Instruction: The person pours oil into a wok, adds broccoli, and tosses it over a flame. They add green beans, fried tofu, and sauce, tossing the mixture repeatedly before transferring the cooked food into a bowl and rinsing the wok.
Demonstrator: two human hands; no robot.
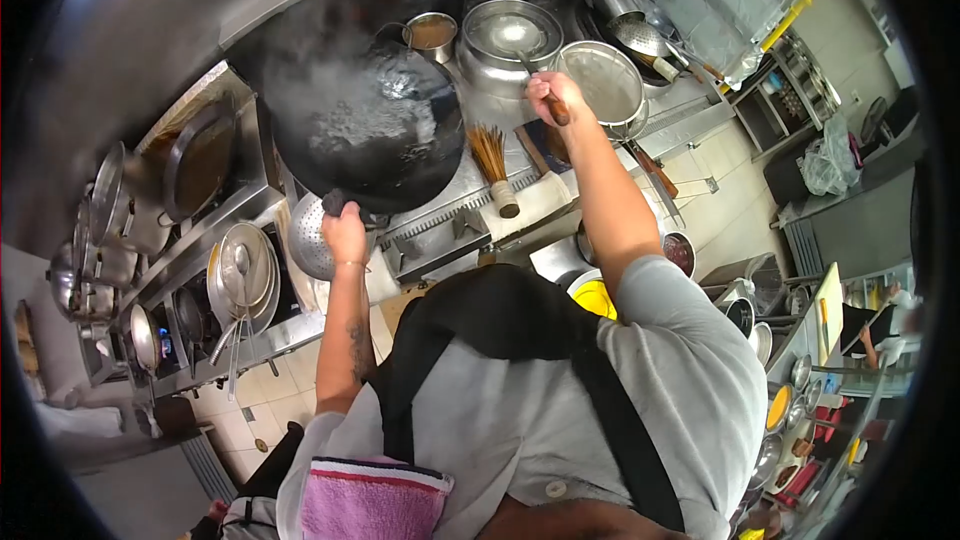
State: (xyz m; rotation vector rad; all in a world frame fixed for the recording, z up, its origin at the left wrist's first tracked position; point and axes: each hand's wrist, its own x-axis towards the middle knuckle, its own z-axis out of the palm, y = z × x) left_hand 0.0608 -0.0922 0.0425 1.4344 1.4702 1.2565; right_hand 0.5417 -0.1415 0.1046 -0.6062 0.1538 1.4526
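My left hand [343, 232] grips the near rim handle of a large black wok [365, 120], with a dark cloth under the fingers. The wok is tilted up on the stove, and a thin film of liquid and steam shows inside it. My right hand [552, 95] holds the wooden handle of a ladle [512, 35], whose bowl rests in a steel basin [508, 40] of water behind the stove. A bamboo wok brush [492, 165] stands between my two arms on the steel counter.
A steel pot [605, 80] sits right of the basin and a small sauce pot [432, 32] behind the wok. A perforated strainer [308, 235] and stacked lids [245, 275] lie at left. Bowls and containers [770, 340] line the right side. Another person's arm [872, 335] shows far right.
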